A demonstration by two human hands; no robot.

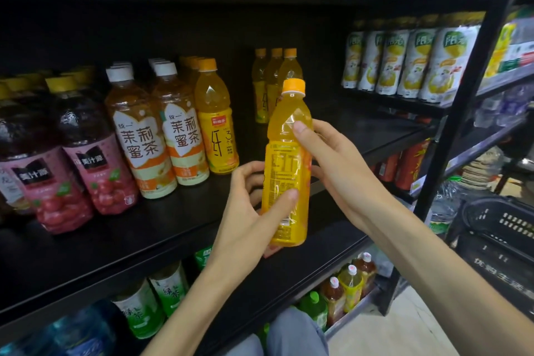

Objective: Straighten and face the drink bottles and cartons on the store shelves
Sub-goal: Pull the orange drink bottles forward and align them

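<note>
You've got the orange juice bottle full, back label toward you, left hand and right hand fingers wrapped round it above the shelf front edge.

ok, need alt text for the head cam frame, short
Two bare hands hold an orange drink bottle upright in front of a black store shelf, the left hand gripping its lower label and the right hand its upper body. On the shelf stand orange, jasmine tea and red juice bottles.
</note>
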